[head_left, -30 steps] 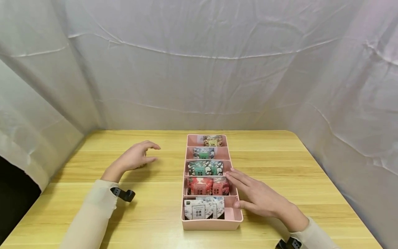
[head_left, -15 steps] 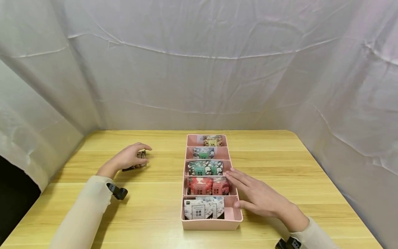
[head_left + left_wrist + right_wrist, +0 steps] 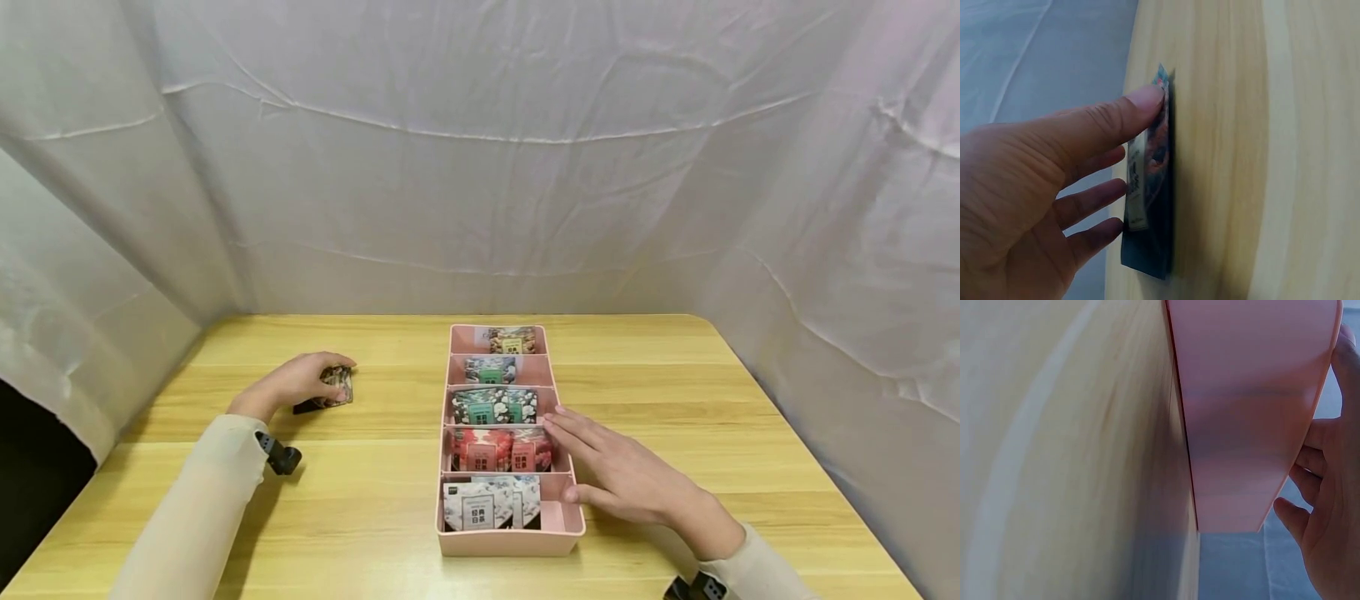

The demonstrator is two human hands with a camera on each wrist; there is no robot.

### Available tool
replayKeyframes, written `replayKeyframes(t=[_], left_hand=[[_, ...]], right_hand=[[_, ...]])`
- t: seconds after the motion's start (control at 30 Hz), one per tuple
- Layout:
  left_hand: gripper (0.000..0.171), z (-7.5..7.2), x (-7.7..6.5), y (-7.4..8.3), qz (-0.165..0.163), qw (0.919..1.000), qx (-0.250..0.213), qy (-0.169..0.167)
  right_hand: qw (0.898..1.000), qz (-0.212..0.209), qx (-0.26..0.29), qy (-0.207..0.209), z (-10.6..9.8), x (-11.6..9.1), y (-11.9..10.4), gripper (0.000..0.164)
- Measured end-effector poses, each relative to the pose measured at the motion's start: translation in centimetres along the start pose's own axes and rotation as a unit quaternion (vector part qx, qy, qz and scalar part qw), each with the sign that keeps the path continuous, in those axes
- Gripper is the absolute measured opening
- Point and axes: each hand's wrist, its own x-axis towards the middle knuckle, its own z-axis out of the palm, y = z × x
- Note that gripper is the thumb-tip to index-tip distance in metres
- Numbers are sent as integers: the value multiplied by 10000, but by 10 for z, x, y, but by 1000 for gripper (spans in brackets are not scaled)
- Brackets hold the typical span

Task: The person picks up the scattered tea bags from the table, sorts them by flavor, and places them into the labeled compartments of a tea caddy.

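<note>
My left hand (image 3: 300, 382) is on the left of the table over a dark patterned tea sachet (image 3: 339, 385). In the left wrist view the thumb lies on the face of the sachet (image 3: 1155, 169) and the fingertips meet its other edge, pinching it close to the tabletop. My right hand (image 3: 630, 475) rests at the right rim of a long pink divided box (image 3: 512, 545), fingers extended along the edge. In the right wrist view its fingers touch the rim beside the pink side wall (image 3: 1254, 425).
The box's compartments hold upright sachets: white (image 3: 477, 508) in front, then red (image 3: 480, 450), green (image 3: 480, 406), blue-green (image 3: 490, 370) and yellow-brown (image 3: 513, 340) at the back. Pale curtains (image 3: 480, 208) surround the wooden table (image 3: 375, 517).
My left hand has moved left and down onto the sachet, its thumb and fingers closing on it. The right hand and box have stayed in place.
</note>
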Motion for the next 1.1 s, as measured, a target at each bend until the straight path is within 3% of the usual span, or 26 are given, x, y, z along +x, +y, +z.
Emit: replayKeyframes(t=[0.43, 0.7, 0.97, 1.1], left_hand=[[68, 3, 6, 1, -156, 9995, 34, 269], [45, -2, 8, 8, 79, 9972, 317, 677], [32, -16, 6, 34, 207, 9991, 257, 253], [24, -21, 7, 45, 356, 9982, 303, 368]], right_hand=[[10000, 23, 44, 14, 1, 0, 0, 77], [10000, 50, 58, 15, 1, -1, 0, 78], [10000, 54, 73, 32, 2, -2, 0, 78], [10000, 42, 83, 32, 1, -1, 0, 77]])
